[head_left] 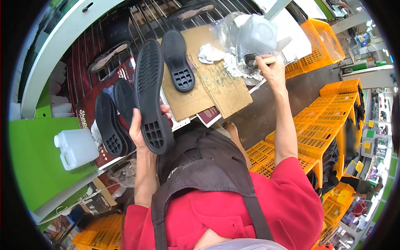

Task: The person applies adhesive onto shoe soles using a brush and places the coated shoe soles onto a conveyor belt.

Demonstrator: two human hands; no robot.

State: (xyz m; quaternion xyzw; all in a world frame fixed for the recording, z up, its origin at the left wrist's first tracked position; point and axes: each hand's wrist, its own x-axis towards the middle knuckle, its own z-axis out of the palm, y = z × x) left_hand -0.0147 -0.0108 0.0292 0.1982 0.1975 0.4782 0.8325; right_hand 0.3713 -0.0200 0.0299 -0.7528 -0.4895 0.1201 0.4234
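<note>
My left hand (141, 135) grips a black shoe sole (149, 79) near its heel, thumb on one edge and fingers round the other. The sole is tilted up, its grooved tread and heel cells showing. At the bench's right side my right hand (273, 74) is closed on a brush (266, 61) with a pale handle. Its tip is down at a small dark-mouthed pot (251, 60); the bristles are hidden. Another black sole (179, 60) lies on worn cardboard (229, 93). More black soles (109, 125) lean together left of the held one.
A translucent jug (77, 148) stands on the green surface (37, 158) at left. Crumpled white material (210, 54) and a clear plastic container (258, 35) are near the pot. A metal-bar rack (141, 21) lies behind. Orange crates (310, 116) stack at right; a person (364, 187) is beyond.
</note>
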